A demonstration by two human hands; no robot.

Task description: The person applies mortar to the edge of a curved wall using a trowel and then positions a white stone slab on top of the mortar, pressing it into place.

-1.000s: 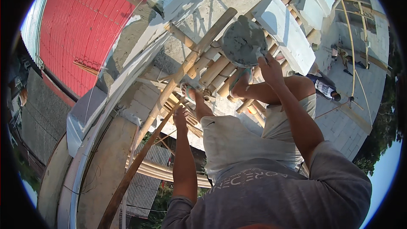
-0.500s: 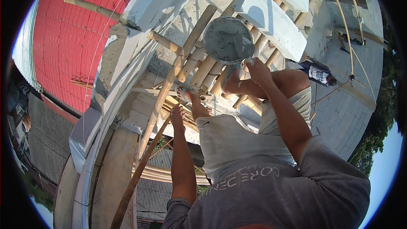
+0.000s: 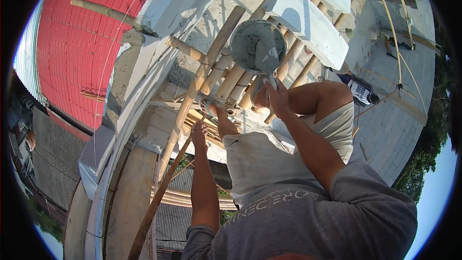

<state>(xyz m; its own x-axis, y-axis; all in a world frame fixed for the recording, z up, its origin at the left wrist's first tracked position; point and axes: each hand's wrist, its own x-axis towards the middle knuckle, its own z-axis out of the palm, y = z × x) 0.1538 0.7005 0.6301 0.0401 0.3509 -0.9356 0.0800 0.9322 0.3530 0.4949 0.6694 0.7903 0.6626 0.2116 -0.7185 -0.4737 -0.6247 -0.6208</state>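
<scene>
A round black bucket (image 3: pixel 258 46) with wet grey mortar inside stands on bamboo poles ahead of me. My right hand (image 3: pixel 277 97) is closed just on the near side of its rim. It grips a trowel (image 3: pixel 270 82) whose handle is mostly hidden by my fingers; the mortar-coated blade reaches toward the bucket. Lower and to the left, my left hand (image 3: pixel 198 132) hangs beside the top of a slanted bamboo pole (image 3: pixel 159 200), fingers loosely bent and apart, with nothing visible in them. Whether it touches the pole I cannot tell.
Large white blocks (image 3: pixel 308 24) lie on the bamboo platform beyond the bucket. A block wall (image 3: pixel 175 0) with rough mortar runs along the left, beside a red roof (image 3: pixel 79 43). A person (image 3: pixel 360 88) is far below at right, near a grey block wall (image 3: pixel 380 135).
My right hand has drawn back and left from the bucket's rim, turning with the trowel. The bucket has tilted or shifted slightly, exposing more inner wall. My left hand has moved slightly.
</scene>
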